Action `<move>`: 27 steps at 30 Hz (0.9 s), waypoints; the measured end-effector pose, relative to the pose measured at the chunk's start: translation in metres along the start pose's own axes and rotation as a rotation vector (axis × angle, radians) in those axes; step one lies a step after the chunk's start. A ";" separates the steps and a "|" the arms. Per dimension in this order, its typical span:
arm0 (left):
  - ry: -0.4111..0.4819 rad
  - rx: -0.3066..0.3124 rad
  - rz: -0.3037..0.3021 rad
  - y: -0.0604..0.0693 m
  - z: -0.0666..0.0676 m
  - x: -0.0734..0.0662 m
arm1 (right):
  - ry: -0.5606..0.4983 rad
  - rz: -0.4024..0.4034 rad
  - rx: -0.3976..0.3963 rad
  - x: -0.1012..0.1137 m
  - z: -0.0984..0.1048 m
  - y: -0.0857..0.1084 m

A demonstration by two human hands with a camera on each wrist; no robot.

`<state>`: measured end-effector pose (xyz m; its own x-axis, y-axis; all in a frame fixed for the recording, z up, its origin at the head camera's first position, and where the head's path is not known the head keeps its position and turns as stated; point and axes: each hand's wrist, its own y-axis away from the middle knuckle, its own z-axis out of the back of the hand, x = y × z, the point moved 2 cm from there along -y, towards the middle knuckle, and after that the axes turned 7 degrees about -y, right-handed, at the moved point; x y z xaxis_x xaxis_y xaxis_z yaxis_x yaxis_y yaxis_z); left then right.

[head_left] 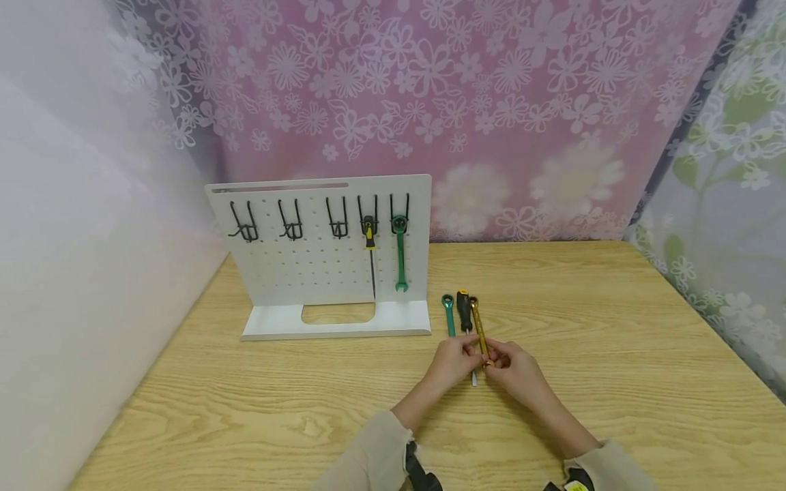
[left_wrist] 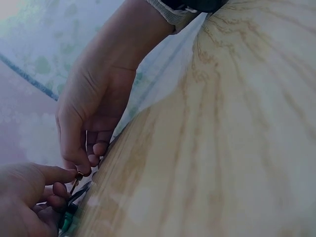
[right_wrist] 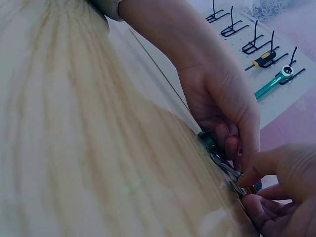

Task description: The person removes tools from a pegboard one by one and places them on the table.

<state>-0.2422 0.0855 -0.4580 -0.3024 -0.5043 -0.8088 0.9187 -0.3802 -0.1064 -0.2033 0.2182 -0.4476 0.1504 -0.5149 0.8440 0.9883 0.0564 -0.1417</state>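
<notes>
A gold ratcheting combination wrench lies on the table, pointing away from me. My right hand pinches its near end between thumb and fingers. From the other side, my left hand pinches the same wrench near that end, the two hands' fingertips almost meeting. Just left of it lies a flathead screwdriver with a black and yellow handle, its tip showing below my left fingers. A green ratcheting wrench lies farther left, its near end hidden behind my left hand.
A white pegboard stand stands left of the tools, with several black hooks along its top. A yellow-black screwdriver and a green wrench hang on its two rightmost hooks. Floral cloth surrounds the wooden table.
</notes>
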 end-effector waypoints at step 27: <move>-0.091 -0.021 -0.022 0.001 0.000 -0.002 | 0.106 0.047 -0.012 0.001 -0.003 0.001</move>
<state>-0.2407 0.0862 -0.4562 -0.3435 -0.5644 -0.7506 0.9164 -0.3761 -0.1366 -0.2027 0.2153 -0.4489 0.1926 -0.5996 0.7768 0.9797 0.0726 -0.1869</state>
